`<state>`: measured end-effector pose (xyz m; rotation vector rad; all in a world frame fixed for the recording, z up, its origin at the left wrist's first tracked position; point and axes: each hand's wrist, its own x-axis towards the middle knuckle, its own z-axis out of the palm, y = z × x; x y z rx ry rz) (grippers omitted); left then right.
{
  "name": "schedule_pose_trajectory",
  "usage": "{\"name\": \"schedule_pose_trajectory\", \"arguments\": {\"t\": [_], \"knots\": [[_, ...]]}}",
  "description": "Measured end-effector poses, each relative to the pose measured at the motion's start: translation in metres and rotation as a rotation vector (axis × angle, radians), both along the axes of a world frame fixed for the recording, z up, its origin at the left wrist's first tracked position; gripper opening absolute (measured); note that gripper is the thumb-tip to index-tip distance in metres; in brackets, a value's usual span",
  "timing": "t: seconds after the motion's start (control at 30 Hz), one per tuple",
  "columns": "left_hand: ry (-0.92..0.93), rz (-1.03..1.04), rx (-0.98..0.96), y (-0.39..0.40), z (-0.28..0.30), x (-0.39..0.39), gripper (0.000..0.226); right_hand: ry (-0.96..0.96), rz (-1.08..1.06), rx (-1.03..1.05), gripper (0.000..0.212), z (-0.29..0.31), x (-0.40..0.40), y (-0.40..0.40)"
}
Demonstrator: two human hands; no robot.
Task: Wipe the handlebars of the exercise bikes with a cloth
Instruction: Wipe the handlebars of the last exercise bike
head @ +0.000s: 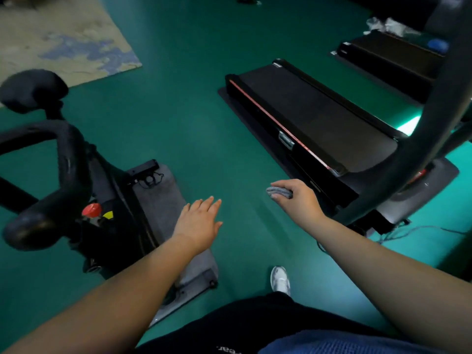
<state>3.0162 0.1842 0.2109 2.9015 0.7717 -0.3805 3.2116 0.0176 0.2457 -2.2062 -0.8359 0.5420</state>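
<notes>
The right hand (pixel 298 200) is out in front over the green floor (pixel 194 118), and its fingers (pixel 278 186) are curled tight around a small grey cloth (pixel 279 193). The left hand (pixel 198 224) is flat with its fingers straight and holds nothing. The black handlebars (pixel 65 159) of the exercise bike (pixel 115 213) are on the left, well apart from the cloth, and a treadmill (pixel 314 118) lies on the right.

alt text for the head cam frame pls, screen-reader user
A person's right hand grips a folded grey cloth while the open left hand hovers over a green floor, both clear of the black exercise bike handlebar at left. A treadmill lies at right.
</notes>
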Motion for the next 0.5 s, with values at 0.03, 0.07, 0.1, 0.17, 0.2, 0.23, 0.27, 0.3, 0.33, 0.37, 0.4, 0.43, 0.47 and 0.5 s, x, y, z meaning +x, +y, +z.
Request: {"name": "schedule_pose_trajectory", "arguments": {"t": [0.03, 0.07, 0.1, 0.17, 0.2, 0.23, 0.27, 0.3, 0.33, 0.37, 0.4, 0.43, 0.47, 0.5], "knots": [[0.000, 0.045, 0.005, 0.004, 0.000, 0.006, 0.062, -0.002, 0.040, 0.003, 0.026, 0.000, 0.012, 0.009], [0.003, 0.090, 0.009, 0.007, -0.001, 0.012, 0.062, -0.004, 0.083, 0.008, 0.026, 0.001, 0.024, 0.018], [0.010, 0.133, 0.011, 0.010, -0.001, 0.018, 0.062, -0.007, 0.125, 0.014, 0.025, 0.002, 0.036, 0.027], [0.023, 0.215, 0.012, 0.012, -0.002, 0.028, 0.062, -0.021, 0.210, 0.020, 0.025, 0.005, 0.058, 0.045], [0.024, 0.255, 0.009, 0.011, -0.003, 0.032, 0.061, -0.024, 0.246, 0.021, 0.025, 0.006, 0.068, 0.053], [0.021, 0.296, 0.000, 0.011, -0.003, 0.036, 0.061, -0.023, 0.278, 0.022, 0.025, 0.006, 0.077, 0.061], [0.012, 0.339, -0.010, 0.010, -0.002, 0.040, 0.061, -0.017, 0.307, 0.022, 0.024, 0.006, 0.085, 0.069], [0.002, 0.379, -0.018, 0.009, 0.000, 0.043, 0.060, -0.010, 0.335, 0.021, 0.024, 0.006, 0.092, 0.078], [-0.007, 0.415, -0.021, 0.009, 0.001, 0.045, 0.060, -0.005, 0.361, 0.020, 0.024, 0.005, 0.097, 0.086], [-0.014, 0.449, -0.024, 0.009, 0.002, 0.046, 0.060, -0.005, 0.386, 0.020, 0.023, 0.004, 0.100, 0.096], [-0.019, 0.482, -0.031, 0.010, 0.003, 0.046, 0.060, -0.005, 0.409, 0.019, 0.023, 0.002, 0.102, 0.105], [-0.020, 0.516, -0.042, 0.011, 0.003, 0.045, 0.060, 0.000, 0.431, 0.019, 0.023, 0.001, 0.103, 0.115], [-0.019, 0.549, -0.049, 0.013, 0.002, 0.043, 0.060, 0.008, 0.454, 0.021, 0.023, 0.000, 0.103, 0.125], [-0.014, 0.582, -0.056, 0.015, 0.002, 0.041, 0.061, 0.019, 0.479, 0.022, 0.023, 0.000, 0.102, 0.135]]}}
